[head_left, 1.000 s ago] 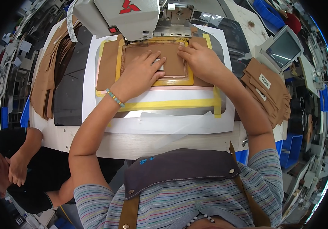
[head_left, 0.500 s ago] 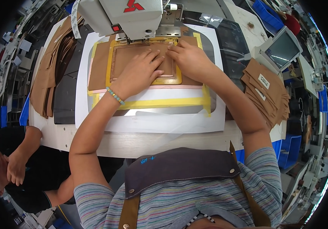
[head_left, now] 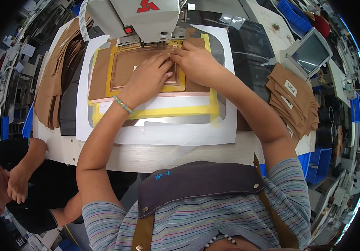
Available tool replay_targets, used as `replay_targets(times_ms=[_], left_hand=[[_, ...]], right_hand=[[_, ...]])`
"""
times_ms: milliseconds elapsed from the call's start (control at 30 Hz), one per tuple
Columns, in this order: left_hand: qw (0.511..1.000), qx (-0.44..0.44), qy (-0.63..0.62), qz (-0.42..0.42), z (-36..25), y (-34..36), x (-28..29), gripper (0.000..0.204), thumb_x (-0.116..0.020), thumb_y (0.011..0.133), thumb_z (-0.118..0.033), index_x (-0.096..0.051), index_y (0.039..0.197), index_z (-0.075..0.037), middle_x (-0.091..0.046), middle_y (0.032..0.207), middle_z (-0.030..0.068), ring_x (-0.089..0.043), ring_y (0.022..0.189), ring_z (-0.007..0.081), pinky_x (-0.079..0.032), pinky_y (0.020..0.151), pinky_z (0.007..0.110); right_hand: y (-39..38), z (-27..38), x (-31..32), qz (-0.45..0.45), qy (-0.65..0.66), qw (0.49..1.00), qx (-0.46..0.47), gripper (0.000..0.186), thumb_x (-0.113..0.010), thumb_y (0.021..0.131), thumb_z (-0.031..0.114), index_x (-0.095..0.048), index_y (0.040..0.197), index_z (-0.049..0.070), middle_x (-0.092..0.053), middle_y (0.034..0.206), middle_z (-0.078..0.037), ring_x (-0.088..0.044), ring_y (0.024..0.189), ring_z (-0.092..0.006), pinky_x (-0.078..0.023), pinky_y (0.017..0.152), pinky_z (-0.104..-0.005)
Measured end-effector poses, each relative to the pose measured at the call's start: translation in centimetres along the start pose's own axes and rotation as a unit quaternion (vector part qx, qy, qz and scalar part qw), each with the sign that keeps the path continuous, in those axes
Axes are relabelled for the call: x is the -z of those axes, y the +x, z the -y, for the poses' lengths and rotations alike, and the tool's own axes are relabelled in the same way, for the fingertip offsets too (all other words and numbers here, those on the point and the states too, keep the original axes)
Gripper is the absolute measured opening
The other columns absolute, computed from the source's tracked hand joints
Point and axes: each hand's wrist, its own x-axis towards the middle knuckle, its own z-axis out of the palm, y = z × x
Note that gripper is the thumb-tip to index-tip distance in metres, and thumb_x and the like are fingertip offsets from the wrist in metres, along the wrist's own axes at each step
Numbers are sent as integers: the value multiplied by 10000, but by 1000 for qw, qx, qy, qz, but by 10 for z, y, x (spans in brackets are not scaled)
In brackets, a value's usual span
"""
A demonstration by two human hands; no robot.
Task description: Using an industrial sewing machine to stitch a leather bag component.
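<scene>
My left hand (head_left: 148, 79), with a beaded bracelet at the wrist, lies flat with fingers spread on a brown fabric piece (head_left: 99, 77). Just right of it, my right hand (head_left: 196, 65) rests near the upper right side of a yellow rectangular frame (head_left: 175, 88). Its fingers are bent and drawn together at the fabric; anything between them is hidden. A sewing machine head (head_left: 150, 19) stands directly above the frame's far edge. Beneath the fabric is a white sheet (head_left: 146, 136) with yellow tape strips (head_left: 167, 111). Beside my left fingers, a small white patch (head_left: 136, 67) shows.
Brown fabric pieces (head_left: 48, 92) hang in a stack at the left. More labelled brown pieces (head_left: 291, 102) lie at the right, below a small screen (head_left: 309, 52). A seated person (head_left: 33, 184) is at the lower left. Blue bins (head_left: 319, 165) stand right of the table.
The white sheet, yellow frame and brown fabric have slid left under the machine head. Both my hands have moved left with them, and the small white patch has come into view.
</scene>
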Motion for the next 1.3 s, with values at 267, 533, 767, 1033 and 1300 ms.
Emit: replay_targets(times_ms=[267,533,767,1033,1300], left_hand=[[1000,-2,0,-31,13,-6,1,393,-627,1046,-165,-634,1404,-3,-605,1485,157,-557,1363,368,-458,1156,451],[998,22,21,-48,33,-30,17,377,-617,1042,-131,-657,1408,-49,-621,1505,116,-566,1383,349,-463,1156,449],[995,31,-71,-66,44,-50,34,403,-651,993,-23,-674,1395,-44,-639,1497,110,-535,1448,340,-440,1200,431],[992,-28,-124,10,33,-50,18,432,-609,1031,-86,-633,1461,-51,-559,1601,87,-434,1545,335,-398,1246,456],[992,-33,-109,50,32,-50,25,453,-601,1039,-149,-620,1482,-58,-498,1654,82,-401,1566,336,-376,1266,463]], right_hand=[[-4,6,7,-18,69,997,13,410,-643,938,82,-693,1342,29,-711,1343,-91,-636,1217,-272,-566,1028,-368],[-44,-5,34,14,106,994,-25,390,-642,990,81,-672,1379,68,-685,1389,-75,-618,1277,-290,-550,1053,-407],[-37,20,30,-27,183,981,48,472,-652,956,46,-641,1427,61,-663,1434,-111,-597,1314,-315,-525,1093,-394],[-30,50,9,-55,114,987,96,477,-643,920,52,-648,1397,38,-726,1288,-84,-640,1235,-257,-507,1006,-391],[-32,60,19,20,118,990,73,436,-629,907,31,-684,1338,2,-713,1343,-123,-630,1256,-278,-470,1086,-398]])
